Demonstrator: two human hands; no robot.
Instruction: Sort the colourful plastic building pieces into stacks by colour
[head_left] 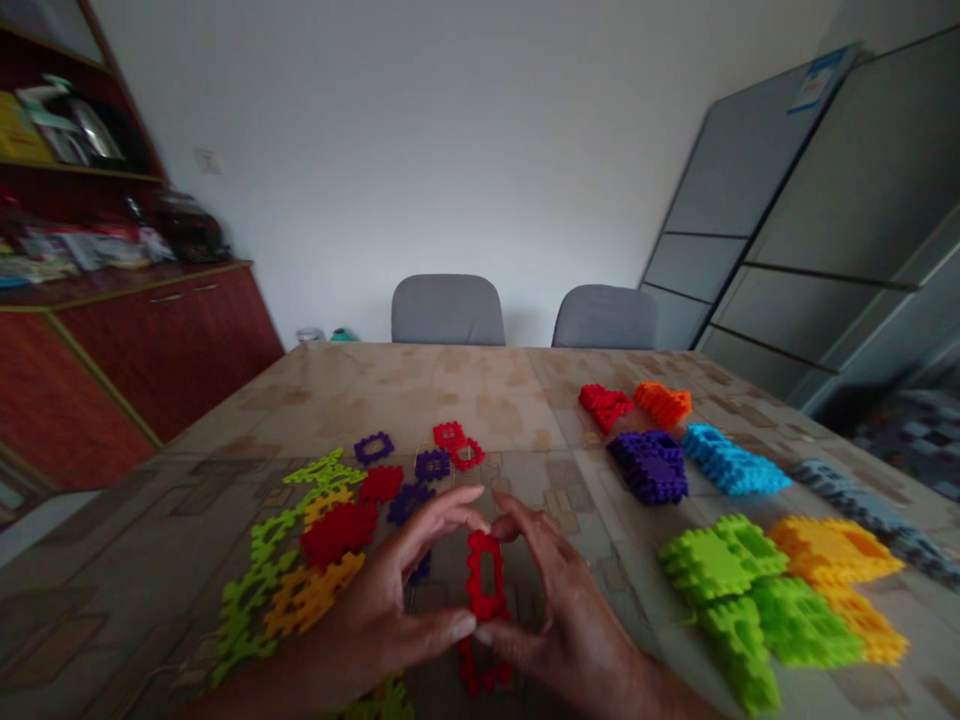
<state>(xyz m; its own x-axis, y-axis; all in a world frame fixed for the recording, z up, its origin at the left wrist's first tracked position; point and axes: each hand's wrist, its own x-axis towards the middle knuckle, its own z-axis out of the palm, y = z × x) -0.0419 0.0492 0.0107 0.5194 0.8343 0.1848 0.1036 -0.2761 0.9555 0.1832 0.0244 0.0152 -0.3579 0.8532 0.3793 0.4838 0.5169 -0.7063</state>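
Note:
Between my two hands is a red toothed plastic building piece (475,578) with a long opening in its middle. My left hand (420,570) grips its left side, thumb at the near end and fingers at the far end. My right hand (559,590) pinches it likewise from the right. Just below the thumbs a second red frame piece (487,682) shows; whether the two are joined I cannot tell. Left of my left hand lie loose flat pieces: a red one (339,535), a yellow one (311,592) and a lime one (251,605).
Stacked pieces stand at the right of the table (480,385): purple (651,468), blue (731,460), lime (724,560), yellow (832,550), red (604,405) and orange (662,402). Two grey chairs (448,310) stand behind, against a white wall. A wooden cabinet (172,330) is at left.

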